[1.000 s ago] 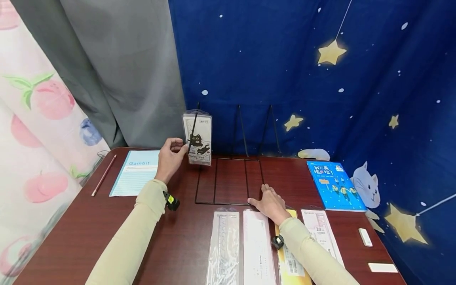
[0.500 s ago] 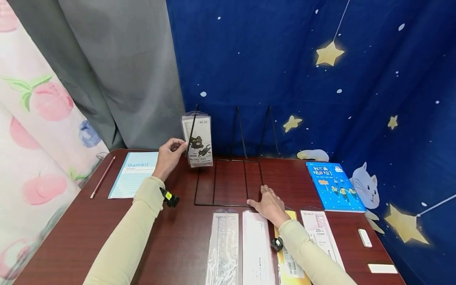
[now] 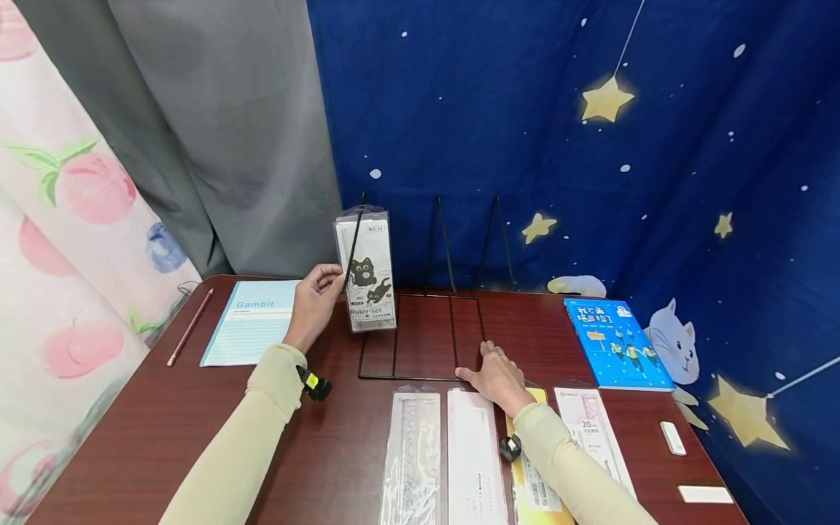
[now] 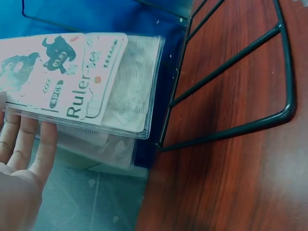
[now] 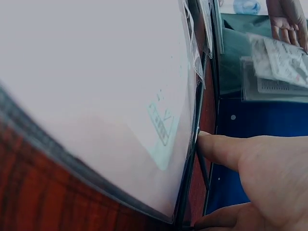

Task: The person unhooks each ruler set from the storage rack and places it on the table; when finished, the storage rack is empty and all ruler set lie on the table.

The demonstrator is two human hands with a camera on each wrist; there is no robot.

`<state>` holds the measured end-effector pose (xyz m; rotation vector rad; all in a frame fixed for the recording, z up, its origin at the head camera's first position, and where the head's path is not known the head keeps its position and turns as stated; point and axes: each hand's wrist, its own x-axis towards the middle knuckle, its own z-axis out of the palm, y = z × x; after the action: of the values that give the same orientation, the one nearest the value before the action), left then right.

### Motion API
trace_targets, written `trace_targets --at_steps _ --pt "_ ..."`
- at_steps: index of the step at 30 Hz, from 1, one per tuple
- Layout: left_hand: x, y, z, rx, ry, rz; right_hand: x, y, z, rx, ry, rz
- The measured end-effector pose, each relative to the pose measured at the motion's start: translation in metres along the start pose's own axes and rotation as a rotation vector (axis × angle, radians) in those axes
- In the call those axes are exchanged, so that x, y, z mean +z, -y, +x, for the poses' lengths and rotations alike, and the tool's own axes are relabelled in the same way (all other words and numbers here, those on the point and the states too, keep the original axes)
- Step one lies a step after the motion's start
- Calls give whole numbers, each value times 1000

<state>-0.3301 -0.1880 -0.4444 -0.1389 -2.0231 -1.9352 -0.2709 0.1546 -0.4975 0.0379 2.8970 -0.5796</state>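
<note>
The ruler set (image 3: 370, 271), a flat clear plastic pack with a cat card inside, stands upright at the far left of the wire rack (image 3: 420, 335), leaning against the leftmost upright wire. It looks light and thin, stiff along its length because of the rulers inside, while the glossy sleeve is probably slippery and its loose edges soft, so a pinch on a long side edge, where the contents back the plastic, seems the surest hold. The left hand (image 3: 316, 300) is at that left edge with fingers curled round it. The right hand (image 3: 499, 374) lies well apart, flat and spread on the near right corner of the rack's base, pressing it to the table (image 3: 164, 437). Near that hand lie several flat ruler packs (image 3: 474, 452) in a row; a notebook (image 3: 252, 319) and pencil (image 3: 190, 325) lie to the left, a blue book (image 3: 615, 341) to the right. The left wrist view shows the pack's (image 4: 79, 82) bottom end beside the rack's corner (image 4: 226, 91), with the fingers (image 4: 29, 137) behind it, which the head view cannot resolve. The right wrist view shows a finger (image 5: 226, 149) against the base wire, with a pack close beside it.
</note>
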Motion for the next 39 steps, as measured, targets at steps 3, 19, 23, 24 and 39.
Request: trace_targets --at_steps 3,19,23,24,39 --pt "-1 0 -8 -4 -10 11 0 0 0 3 0 -6" --pt "-11 -5 -41 -87 -4 13 0 0 1 -3 18 32" --pt "-12 -9 -47 -88 14 30 -2 1 2 1 21 27" --pt "-12 -10 -48 -89 18 33 -2 1 2 2 22 24" --pt "-18 -17 -72 -81 88 39 -1 2 1 18 38 19"
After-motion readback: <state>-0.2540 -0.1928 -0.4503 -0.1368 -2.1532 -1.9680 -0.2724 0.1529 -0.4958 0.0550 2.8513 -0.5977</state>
